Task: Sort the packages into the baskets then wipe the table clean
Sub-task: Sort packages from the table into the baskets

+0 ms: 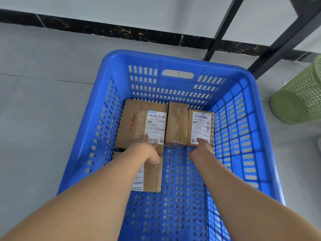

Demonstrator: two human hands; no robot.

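Seating brown cardboard boxes (133,122) in blue plastic basket (173,60)
Grip unclear: left hand (149,152), right hand (202,147) on far boxes; press them flush.

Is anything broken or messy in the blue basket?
Nothing is broken or spilled in the blue basket. Only the middle box looks different: it shows wrinkly tape on top and no label, unlike the left box and right box beside it.

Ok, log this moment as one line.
stage: sorting | blue basket: four boxes inside | left hand: on back-left box, grip unclear | right hand: fingers touching back-right box
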